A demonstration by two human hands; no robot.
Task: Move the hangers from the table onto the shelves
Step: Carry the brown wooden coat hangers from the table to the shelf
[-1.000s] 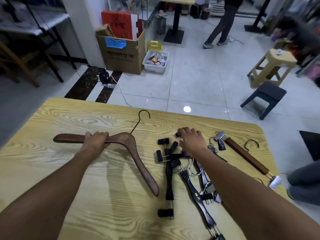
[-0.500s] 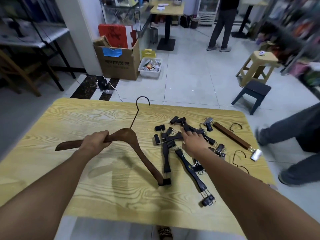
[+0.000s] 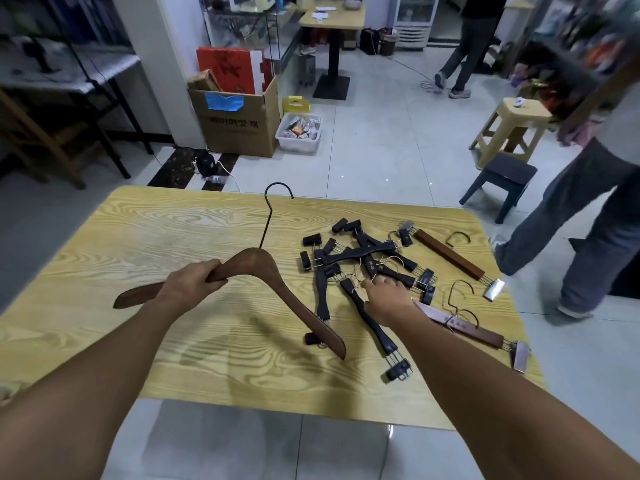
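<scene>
My left hand (image 3: pixel 188 284) grips the left arm of a big brown wooden coat hanger (image 3: pixel 277 289), lifted above the yellow wood-grain table (image 3: pixel 138 230), its black hook pointing away from me. To the right lies a tangled pile of black clip hangers (image 3: pixel 367 265). My right hand (image 3: pixel 388 297) rests on the near side of that pile, fingers curled among the wire hooks; what it grips I cannot tell. Two brown wooden clip hangers lie further right, one near the far edge (image 3: pixel 450 254) and one near my right forearm (image 3: pixel 471 329).
A person in grey trousers (image 3: pixel 588 230) stands close to the table's right side. Behind the table are a cardboard box (image 3: pixel 239 123), a white bin (image 3: pixel 299 133), a dark stool (image 3: pixel 498 183) and a beige stool (image 3: pixel 509 128). Another person walks at the back.
The wooden coat hanger has risen off the table in my left hand. My right hand slid toward me across the black pile. The person on the right stepped nearer.
</scene>
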